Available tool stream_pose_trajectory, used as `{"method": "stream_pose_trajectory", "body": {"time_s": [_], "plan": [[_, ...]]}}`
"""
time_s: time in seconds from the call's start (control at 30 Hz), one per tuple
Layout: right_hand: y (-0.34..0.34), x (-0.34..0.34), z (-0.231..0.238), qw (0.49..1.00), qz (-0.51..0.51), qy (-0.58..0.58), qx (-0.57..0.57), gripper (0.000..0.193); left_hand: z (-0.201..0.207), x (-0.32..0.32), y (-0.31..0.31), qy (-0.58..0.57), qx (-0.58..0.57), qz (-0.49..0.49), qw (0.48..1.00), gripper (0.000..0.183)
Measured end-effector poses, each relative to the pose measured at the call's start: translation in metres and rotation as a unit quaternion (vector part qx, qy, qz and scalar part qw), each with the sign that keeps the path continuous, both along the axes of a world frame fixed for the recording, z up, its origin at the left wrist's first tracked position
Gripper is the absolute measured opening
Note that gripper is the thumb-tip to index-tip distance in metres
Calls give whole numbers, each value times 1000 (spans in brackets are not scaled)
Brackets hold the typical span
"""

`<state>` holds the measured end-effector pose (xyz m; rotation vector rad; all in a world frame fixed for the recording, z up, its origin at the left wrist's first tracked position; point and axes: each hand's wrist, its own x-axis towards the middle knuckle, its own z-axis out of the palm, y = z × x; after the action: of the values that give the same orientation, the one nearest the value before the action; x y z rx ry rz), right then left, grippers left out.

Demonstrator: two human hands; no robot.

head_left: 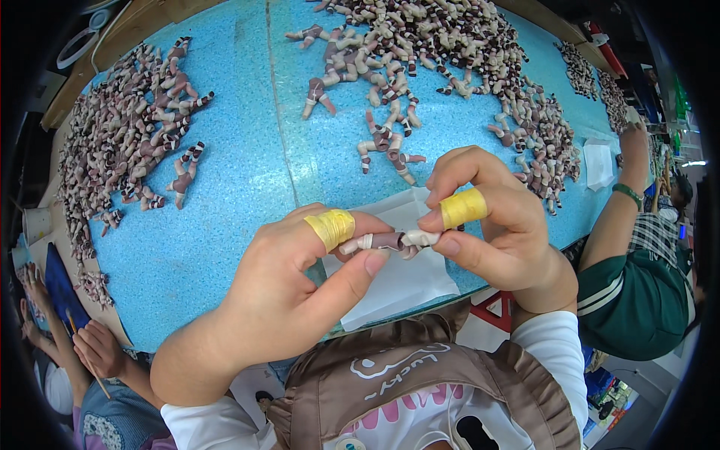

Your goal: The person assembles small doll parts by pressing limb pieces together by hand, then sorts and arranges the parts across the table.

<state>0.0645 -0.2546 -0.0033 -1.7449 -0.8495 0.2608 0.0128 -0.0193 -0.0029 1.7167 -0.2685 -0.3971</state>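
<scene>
Between both hands, over a white sheet of paper, is a small figurine body with a mauve torso and pale limbs. My left hand pinches its left end between thumb and index finger. Thumb and fingertips of my right hand grip the pale piece at its other end. Whether that piece is joined to the torso is partly hidden by the fingers. Yellow tape wraps one finger of each hand. Two similar figurine bodies lie just beyond my hands.
Heaps of figurine parts cover the blue table: a left pile, a large far pile and a right pile. Another person's arm is at the right; a hand holding a thin stick is at lower left.
</scene>
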Motion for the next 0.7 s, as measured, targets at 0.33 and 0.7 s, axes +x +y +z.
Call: {"method": "stream_pose_trajectory", "body": {"time_s": [0.33,0.7], "plan": [[10,-6,-4,988,-17,-150,-45,19,-7,3,-4,-161,49,9,986,17],[7,1,-4,988,-9,-153,10,22,-11,10,-11,-382,116,46,916,32]]}}
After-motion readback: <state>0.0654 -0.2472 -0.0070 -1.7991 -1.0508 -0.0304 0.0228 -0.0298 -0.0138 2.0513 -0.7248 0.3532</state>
